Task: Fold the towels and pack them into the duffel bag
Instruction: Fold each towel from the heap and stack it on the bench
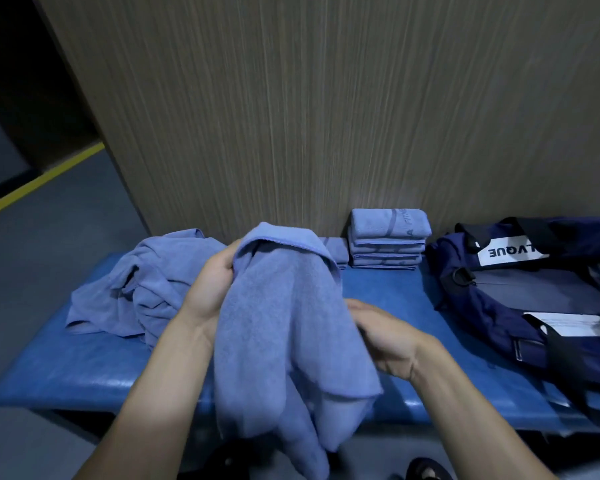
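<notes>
A blue towel (284,327) hangs unfolded in front of me, above the bench's front edge. My left hand (212,282) grips its upper left edge, fingers curled into the cloth. My right hand (385,337) touches the towel's right side lower down; its fingertips are hidden behind the cloth. A heap of unfolded blue towels (142,282) lies at the left of the bench. A stack of folded towels (388,239) stands at the back against the wall. The navy duffel bag (520,292) lies at the right.
The blue padded bench (84,368) stands against a wood-grain wall (326,116). Grey floor with a yellow stripe (42,181) is at the left. Sandalled feet (426,471) show below the bench edge. A white label (568,323) lies on the bag.
</notes>
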`<state>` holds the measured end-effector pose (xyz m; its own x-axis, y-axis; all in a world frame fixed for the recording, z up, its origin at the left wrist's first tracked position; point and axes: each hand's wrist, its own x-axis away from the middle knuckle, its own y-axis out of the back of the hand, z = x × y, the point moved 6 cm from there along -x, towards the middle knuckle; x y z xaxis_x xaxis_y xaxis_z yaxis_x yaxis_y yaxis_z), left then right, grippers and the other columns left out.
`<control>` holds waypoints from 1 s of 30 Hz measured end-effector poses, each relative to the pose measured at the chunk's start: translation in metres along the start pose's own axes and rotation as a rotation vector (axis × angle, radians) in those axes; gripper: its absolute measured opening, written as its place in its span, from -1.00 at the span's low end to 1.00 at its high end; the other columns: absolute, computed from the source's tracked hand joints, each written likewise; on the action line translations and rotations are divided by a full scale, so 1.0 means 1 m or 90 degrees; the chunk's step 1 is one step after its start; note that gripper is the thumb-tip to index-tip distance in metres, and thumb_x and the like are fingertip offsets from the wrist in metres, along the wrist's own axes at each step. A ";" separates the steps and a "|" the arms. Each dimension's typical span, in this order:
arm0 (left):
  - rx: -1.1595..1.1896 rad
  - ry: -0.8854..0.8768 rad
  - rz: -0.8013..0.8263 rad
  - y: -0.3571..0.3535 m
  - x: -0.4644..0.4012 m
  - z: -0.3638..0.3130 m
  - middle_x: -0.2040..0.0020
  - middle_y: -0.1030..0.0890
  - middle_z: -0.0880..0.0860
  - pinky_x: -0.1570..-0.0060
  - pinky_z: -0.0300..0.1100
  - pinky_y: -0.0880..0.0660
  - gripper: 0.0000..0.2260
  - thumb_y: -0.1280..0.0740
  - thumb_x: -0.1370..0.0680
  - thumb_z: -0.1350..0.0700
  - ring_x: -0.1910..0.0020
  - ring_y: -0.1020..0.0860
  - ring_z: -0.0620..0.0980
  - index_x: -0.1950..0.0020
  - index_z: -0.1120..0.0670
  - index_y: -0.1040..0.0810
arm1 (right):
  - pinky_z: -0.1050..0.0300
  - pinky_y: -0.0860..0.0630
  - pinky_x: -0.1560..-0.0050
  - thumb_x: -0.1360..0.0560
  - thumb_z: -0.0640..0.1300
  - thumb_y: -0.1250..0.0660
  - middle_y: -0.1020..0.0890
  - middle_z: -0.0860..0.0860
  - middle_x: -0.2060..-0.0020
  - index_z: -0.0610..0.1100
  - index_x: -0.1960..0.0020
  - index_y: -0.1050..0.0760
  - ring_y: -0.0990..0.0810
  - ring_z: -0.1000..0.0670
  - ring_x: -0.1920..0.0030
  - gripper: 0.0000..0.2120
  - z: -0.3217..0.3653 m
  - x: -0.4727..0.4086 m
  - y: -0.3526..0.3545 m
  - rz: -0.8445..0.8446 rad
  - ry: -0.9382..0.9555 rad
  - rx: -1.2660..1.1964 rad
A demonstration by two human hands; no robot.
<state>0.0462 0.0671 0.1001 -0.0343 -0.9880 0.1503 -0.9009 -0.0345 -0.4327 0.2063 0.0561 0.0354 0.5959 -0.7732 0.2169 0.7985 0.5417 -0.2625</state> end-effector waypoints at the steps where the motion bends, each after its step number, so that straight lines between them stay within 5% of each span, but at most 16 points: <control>1: 0.084 0.004 0.046 -0.002 -0.001 -0.001 0.50 -0.53 -0.04 0.44 -0.38 -0.49 -0.83 -0.38 -0.35 0.21 0.50 -0.54 -0.19 0.46 0.09 -0.56 | 0.19 -0.47 0.21 -0.44 -0.22 -0.36 -0.62 0.02 0.32 -0.09 0.27 -0.60 -0.55 0.10 0.32 -0.87 0.004 0.001 0.006 -0.033 -0.001 -0.035; 4: 0.110 0.051 0.088 0.006 -0.004 0.004 0.07 -0.67 0.09 -0.04 -0.16 -0.54 -0.72 -0.30 -0.59 -0.06 0.07 -0.65 -0.02 0.06 0.10 -0.69 | 0.20 -0.47 0.28 -0.56 -0.20 -0.23 -0.58 0.00 0.37 -0.12 0.30 -0.62 -0.53 0.07 0.36 -0.69 0.016 0.008 0.026 -0.063 0.029 -0.144; 6: 0.089 0.016 0.048 0.021 -0.012 0.003 -0.04 -0.66 0.11 -0.08 -0.12 -0.55 -0.72 -0.41 -0.52 -0.08 -0.01 -0.65 0.01 -0.09 0.09 -0.64 | 0.08 -0.51 0.06 -0.54 -0.16 -0.25 -0.67 -0.11 0.12 -0.21 -0.02 -0.66 -0.62 -0.05 0.13 -0.77 0.028 0.012 0.034 -0.041 0.077 -0.175; 9: -0.040 -0.077 0.012 0.034 -0.021 0.000 -0.09 -0.67 0.12 0.02 -0.12 -0.62 -0.56 -0.51 -0.41 0.16 -0.02 -0.66 0.03 -0.28 0.02 -0.59 | 0.01 -0.55 -0.08 -0.44 -0.26 -0.36 -0.65 -0.24 -0.16 -0.18 -0.31 -0.57 -0.62 -0.15 -0.08 -0.57 0.029 0.013 0.058 -0.103 0.111 -0.083; 11: -0.180 -0.121 -0.021 0.039 -0.024 0.002 -0.14 -0.68 0.11 -0.06 -0.06 -0.59 -0.54 -0.51 -0.37 0.21 -0.08 -0.65 0.05 -0.26 0.00 -0.59 | 0.02 -0.56 -0.08 -0.47 -0.30 -0.42 -0.67 -0.26 -0.15 -0.20 -0.24 -0.63 -0.64 -0.13 -0.05 -0.66 0.026 0.013 0.075 -0.202 0.114 -0.039; 15: -0.338 -0.218 -0.083 0.043 -0.030 0.001 0.02 -0.71 -0.01 -0.05 -0.14 -0.50 -0.91 -0.42 -0.58 0.20 0.00 -0.64 -0.10 -0.07 0.09 -0.65 | 0.25 -0.53 0.24 -0.52 -0.21 -0.46 -0.73 -0.07 0.20 -0.19 0.08 -0.70 -0.63 0.04 0.22 -0.94 0.022 0.017 0.096 -0.373 0.139 0.154; 17: -0.338 -0.203 -0.099 0.044 -0.032 0.002 0.13 -0.68 0.03 0.02 -0.11 -0.49 -0.85 -0.31 -0.65 0.12 0.10 -0.61 -0.06 -0.02 0.13 -0.66 | 0.31 -0.44 0.38 -0.52 -0.18 -0.48 -0.67 0.04 0.34 -0.17 0.17 -0.66 -0.55 0.11 0.34 -0.90 0.022 0.020 0.102 -0.425 0.150 0.199; 22: -0.422 -0.186 -0.107 0.048 -0.035 0.007 0.29 -0.42 0.11 0.21 -0.10 -0.33 -0.61 -0.30 -0.66 0.01 0.25 -0.39 -0.02 0.14 0.34 -0.49 | -0.02 -0.36 0.17 -0.52 0.17 -0.43 -0.39 -0.07 0.32 -0.34 0.23 -0.32 -0.36 -0.02 0.25 -0.41 0.031 0.029 0.121 -0.488 0.215 0.197; 25: -0.591 -0.242 -0.085 0.051 -0.040 0.008 0.34 -0.28 0.07 0.26 -0.09 -0.24 -0.59 -0.29 -0.64 -0.01 0.32 -0.27 -0.08 0.29 0.22 -0.32 | -0.05 -0.39 0.16 -0.55 0.17 -0.39 -0.35 -0.07 0.31 -0.25 0.24 -0.35 -0.33 -0.06 0.24 -0.48 0.036 0.037 0.131 -0.526 0.276 0.124; 30: -0.867 -0.303 -0.077 0.059 -0.042 0.017 0.25 -0.63 -0.08 0.14 -0.04 -0.50 -0.82 -0.22 -0.62 0.08 0.21 -0.56 -0.05 0.07 -0.03 -0.61 | 0.20 -0.33 0.27 -0.62 -0.03 -0.36 -0.45 0.16 0.38 -0.01 0.16 -0.48 -0.35 0.14 0.32 -0.81 0.046 0.053 0.141 -0.640 0.401 0.034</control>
<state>0.0016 0.1037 0.0532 -0.0292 -0.9540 -0.2982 -0.6018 -0.2214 0.7673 0.3544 0.1071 0.0526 -0.4361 -0.8772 -0.2007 0.8952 -0.4001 -0.1964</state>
